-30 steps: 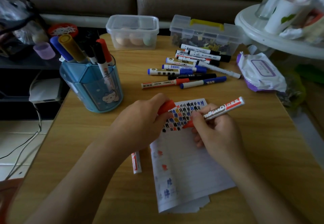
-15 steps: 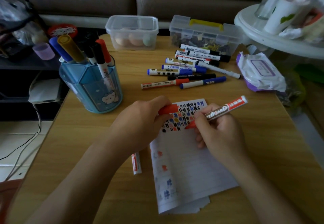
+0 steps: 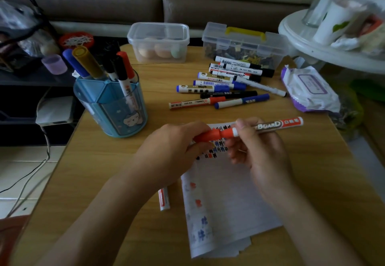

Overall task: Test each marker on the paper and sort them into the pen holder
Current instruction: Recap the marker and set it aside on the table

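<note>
Tabletop [image 3: 312,182] of pale wood carries everything, with the paper [image 3: 225,193] lying near its front middle, its upper part crowded with small red, blue and black test marks. Beyond the paper and to its left stands the blue pen holder [image 3: 110,107], already holding several markers upright; beyond the paper and to its right lie the loose markers [image 3: 225,86], side by side, apparently still waiting to be tested. Left of the paper, one stray marker [image 3: 164,199] shows from under the forearm. A second ago the tip was down on the paper, making marks; now it is lifted clear and turned level above the paper's top edge. The right hand [image 3: 260,151] grips the red marker [image 3: 270,125] by its barrel, and the left hand [image 3: 166,151] is curled round the cap [image 3: 210,135], pressing it over the tip. By my reading the test of this one is finished and it goes to the holder next. The marker has a grey barrel with white lettering and a red end band; the orange-red cap looks seated or very nearly so
</note>
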